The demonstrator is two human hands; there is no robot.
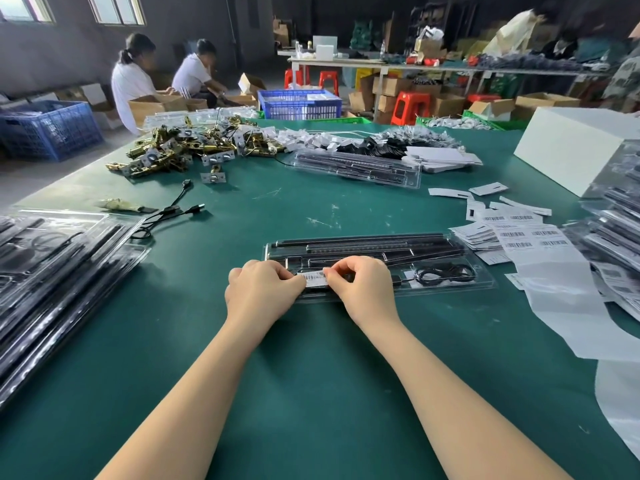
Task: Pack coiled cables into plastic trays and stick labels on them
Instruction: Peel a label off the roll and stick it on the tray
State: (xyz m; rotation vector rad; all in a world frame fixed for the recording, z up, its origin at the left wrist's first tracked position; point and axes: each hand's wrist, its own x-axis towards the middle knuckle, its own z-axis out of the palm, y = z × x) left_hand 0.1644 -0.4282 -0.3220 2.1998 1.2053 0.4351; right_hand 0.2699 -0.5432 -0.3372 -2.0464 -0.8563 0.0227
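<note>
While both my left hand (pixel 263 289) and right hand (pixel 362 285) pinch the label (pixel 313 277) between fingertips over the tray (pixel 485 284), I judge pressing it flat comes next.

tray (pixel 450 284) on table (pixel 311 358), label (pixel 314 278) on tray

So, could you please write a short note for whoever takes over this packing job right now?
Left hand and right hand each pinch one end of the label, holding it on the near edge of the tray.
Coiled cable already sits in the tray's right end.
Label sheet lies to the right; tray stacks at the left and right table edges.
Left: press the label flat, then move on to another tray.
</note>
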